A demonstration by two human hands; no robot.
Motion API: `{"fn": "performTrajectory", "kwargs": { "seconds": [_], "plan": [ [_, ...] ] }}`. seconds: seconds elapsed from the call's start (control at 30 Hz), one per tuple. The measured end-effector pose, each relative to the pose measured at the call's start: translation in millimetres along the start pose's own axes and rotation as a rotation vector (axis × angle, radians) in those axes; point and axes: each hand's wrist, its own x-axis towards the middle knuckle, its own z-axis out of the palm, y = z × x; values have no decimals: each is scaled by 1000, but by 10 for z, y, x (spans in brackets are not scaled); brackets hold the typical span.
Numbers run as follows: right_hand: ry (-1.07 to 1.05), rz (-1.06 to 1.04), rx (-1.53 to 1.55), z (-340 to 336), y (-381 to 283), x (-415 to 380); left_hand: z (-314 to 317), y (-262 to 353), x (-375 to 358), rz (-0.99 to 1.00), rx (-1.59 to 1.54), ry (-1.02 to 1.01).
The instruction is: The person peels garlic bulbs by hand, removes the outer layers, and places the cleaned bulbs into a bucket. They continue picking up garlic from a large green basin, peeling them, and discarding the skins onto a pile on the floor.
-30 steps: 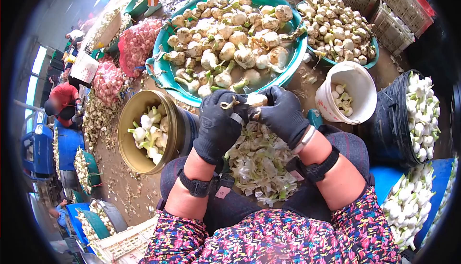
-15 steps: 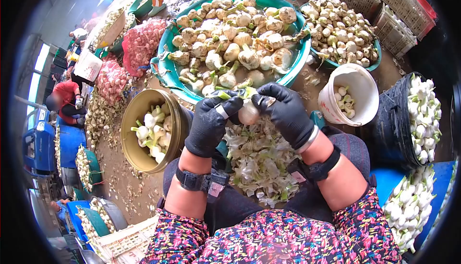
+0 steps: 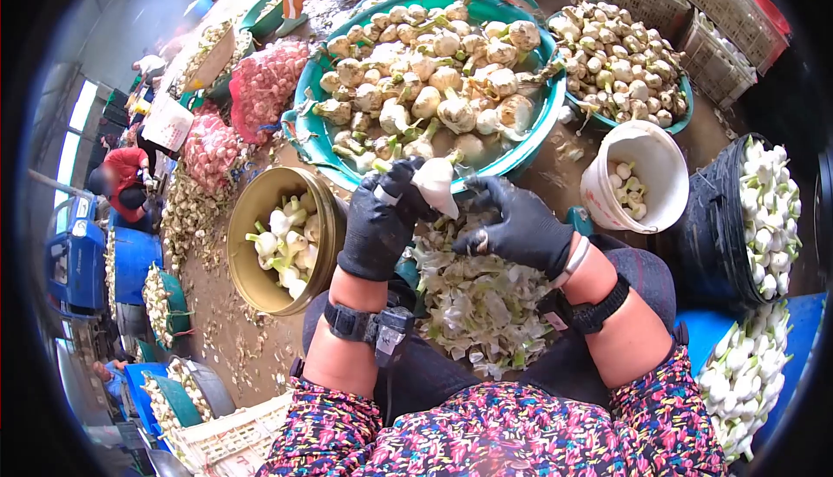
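Note:
In black gloves, my left hand (image 3: pixel 382 217) is closed round a pale garlic bulb (image 3: pixel 434 179), with a loose strip of white skin hanging from its lower side. To the right of the bulb, my right hand (image 3: pixel 519 227) is open, thumb and fingers apart, not touching it. Below both hands lies a heap of peeled garlic skins (image 3: pixel 486 303) between my knees. Just beyond them, a green tub (image 3: pixel 305 134) holds many unpeeled garlic bulbs (image 3: pixel 425 100) with cut stems.
To my left stands a tan bucket (image 3: pixel 245 273) of peeled bulbs. On the right are a white bucket (image 3: pixel 599 191) with several bulbs, a full black bucket (image 3: pixel 707 234) and another tub (image 3: pixel 690 100) of garlic. Pink mesh sacks (image 3: pixel 260 87) and a person in red (image 3: pixel 126 173) are farther left.
My right hand has come away from the bulb, moving down and opening. My left hand still grips the bulb, now tilted with whiter skin showing and a strip hanging.

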Motion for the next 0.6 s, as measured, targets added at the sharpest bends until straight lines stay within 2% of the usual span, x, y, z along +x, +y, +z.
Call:
{"fn": "performTrajectory", "kwargs": {
  "seconds": [0.07,0.1,0.13,0.2,0.27,0.33,0.37,0.4,0.43,0.47,0.5,0.53,0.57,0.6],
  "plan": [
    [20,-78,650,153,145,94,65,-95,-27,41,259,-123],
    [10,-49,852,117,24,67,4,-219,-14,149,339,-172],
    [-44,62,814,5,-17,45,29,-137,-3,146,338,-175],
    [251,59,363,-272,203,103,64,58,53,-134,-107,44],
    [497,124,102,-739,-33,10,-142,5,204,-103,166,86],
    [840,-2,-856,-953,126,6,-268,-34,391,-5,588,-29],
    [653,141,-475,-1035,50,-68,-246,-82,488,-7,591,-35],
    [656,146,-471,-959,40,-53,-204,-136,588,86,762,-139],
    [652,61,-458,-883,56,-30,-164,-215,708,184,930,-244],
    [647,-24,-446,-816,92,-8,-153,-427,857,186,924,-309],
    [635,-131,-443,-739,173,21,52,-318,877,57,1155,-342],
    [642,-127,-440,-687,183,40,235,-186,887,-78,1386,-372],
    [525,-20,-249,-646,172,68,169,-464,981,93,1490,-396],
    [406,83,-61,-632,159,91,243,-438,965,134,1634,-425]
  ]
}}
